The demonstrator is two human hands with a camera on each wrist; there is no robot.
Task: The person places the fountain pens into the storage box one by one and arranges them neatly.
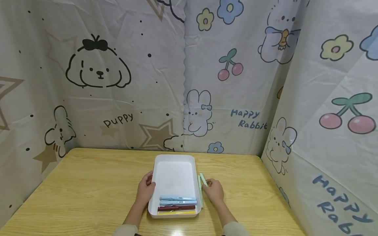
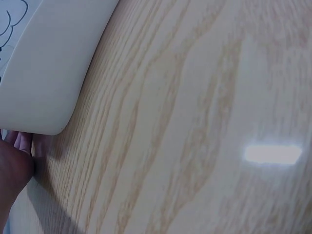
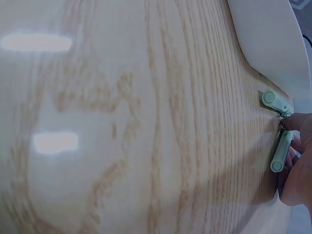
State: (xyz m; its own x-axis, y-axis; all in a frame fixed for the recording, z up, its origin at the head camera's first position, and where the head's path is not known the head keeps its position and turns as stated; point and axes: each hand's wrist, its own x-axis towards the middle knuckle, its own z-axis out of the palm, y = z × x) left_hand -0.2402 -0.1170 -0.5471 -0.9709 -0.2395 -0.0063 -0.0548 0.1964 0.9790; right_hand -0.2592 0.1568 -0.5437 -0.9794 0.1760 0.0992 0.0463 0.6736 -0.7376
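A white tray [image 1: 174, 173] stands on the wooden table. My left hand [image 1: 145, 188] holds its left side, thumb by the rim; in the left wrist view the fingers [image 2: 22, 141] are partly hidden behind the tray's wall. At the right side my right hand [image 1: 214, 191] pinches a light green pen [image 1: 203, 179], seen from its end in the right wrist view. A second green pen [image 3: 274, 100] lies close along the tray's right wall. Inside, at the near end, lie two light blue pens [image 1: 178, 203], a dark red pen [image 1: 176, 208] and a yellow pen [image 1: 176, 212].
The wooden table [image 1: 97, 186] extends to both sides of the tray. Printed cloth [image 1: 124, 98] hangs behind the table and along its left and right sides. Lamp glare [image 3: 56, 142] shows on the tabletop.
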